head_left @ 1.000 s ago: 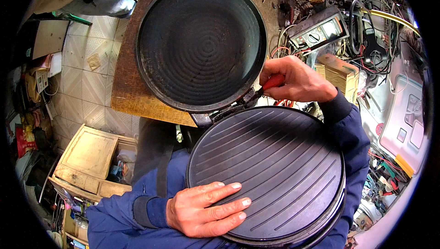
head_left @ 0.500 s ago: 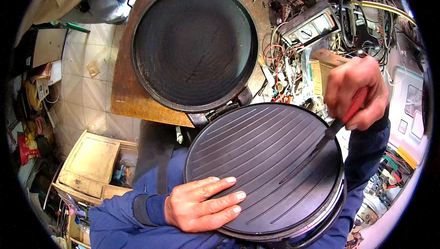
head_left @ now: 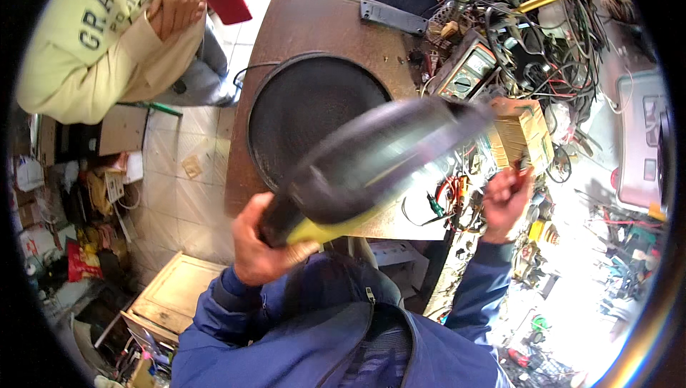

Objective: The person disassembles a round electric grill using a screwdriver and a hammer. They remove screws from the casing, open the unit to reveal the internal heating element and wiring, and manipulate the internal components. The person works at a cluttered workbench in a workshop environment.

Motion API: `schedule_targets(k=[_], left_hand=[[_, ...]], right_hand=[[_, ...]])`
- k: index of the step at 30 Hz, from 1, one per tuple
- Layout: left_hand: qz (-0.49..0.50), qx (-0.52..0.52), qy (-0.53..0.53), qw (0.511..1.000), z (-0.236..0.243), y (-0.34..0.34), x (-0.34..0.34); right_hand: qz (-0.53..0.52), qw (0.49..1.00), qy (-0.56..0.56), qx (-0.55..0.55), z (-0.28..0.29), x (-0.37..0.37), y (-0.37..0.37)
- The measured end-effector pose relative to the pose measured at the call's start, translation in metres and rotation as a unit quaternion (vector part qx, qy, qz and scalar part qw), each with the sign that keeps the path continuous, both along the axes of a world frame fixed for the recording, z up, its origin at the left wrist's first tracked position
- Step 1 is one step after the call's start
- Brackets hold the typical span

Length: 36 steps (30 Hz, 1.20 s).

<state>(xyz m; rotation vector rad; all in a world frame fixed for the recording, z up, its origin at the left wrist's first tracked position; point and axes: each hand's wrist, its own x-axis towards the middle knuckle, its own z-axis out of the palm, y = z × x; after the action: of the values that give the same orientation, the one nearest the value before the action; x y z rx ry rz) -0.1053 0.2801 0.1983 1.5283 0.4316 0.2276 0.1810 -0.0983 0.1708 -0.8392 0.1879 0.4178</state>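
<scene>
Left hand (head_left: 261, 249) now grips the raised round black-and-yellow plate (head_left: 379, 163), part-hiding the black metal pan (head_left: 311, 98) beyond; right hand (head_left: 506, 199), hold indeterminable.

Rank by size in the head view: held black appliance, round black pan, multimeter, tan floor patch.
Held black appliance and round black pan: unsure, blur and overlap prevent ranking
Multimeter
Tan floor patch

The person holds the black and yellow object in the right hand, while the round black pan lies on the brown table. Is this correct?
Not quite: the head view shows the left hand, not the right hand, holding the black and yellow object. The round black pan does lie on the brown table.
</scene>
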Motion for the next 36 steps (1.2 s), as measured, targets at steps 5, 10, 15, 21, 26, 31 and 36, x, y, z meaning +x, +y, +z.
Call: schedule_targets(k=[5,10,15,21,26,31,36], left_hand=[[0.059,-0.160,-0.058,0.984,-0.045,0.032,0.027],[0.145,-0.296,-0.011,0.944,-0.091,0.055,0.040],[0.137,-0.356,-0.006,0.924,-0.126,0.065,0.043],[0.168,-0.381,-0.033,0.909,-0.143,0.052,0.028],[0.195,-0.439,0.002,0.877,-0.136,0.021,0.003],[0.183,-0.474,0.054,0.859,-0.129,-0.020,-0.019],[0.162,-0.530,0.082,0.829,-0.125,-0.064,-0.025]], right_hand=[[-0.067,0.986,0.135,-0.066,-0.083,-0.109,0.021],[-0.070,0.979,0.187,-0.038,-0.128,-0.166,0.074],[-0.115,0.973,0.198,-0.015,-0.133,-0.177,0.085],[-0.104,0.980,0.172,0.004,-0.133,-0.146,0.090],[-0.034,0.989,0.143,-0.020,-0.142,-0.078,0.104],[0.063,0.994,0.086,-0.010,-0.142,-0.005,0.125],[0.093,0.992,0.080,0.026,-0.144,0.039,0.153]])
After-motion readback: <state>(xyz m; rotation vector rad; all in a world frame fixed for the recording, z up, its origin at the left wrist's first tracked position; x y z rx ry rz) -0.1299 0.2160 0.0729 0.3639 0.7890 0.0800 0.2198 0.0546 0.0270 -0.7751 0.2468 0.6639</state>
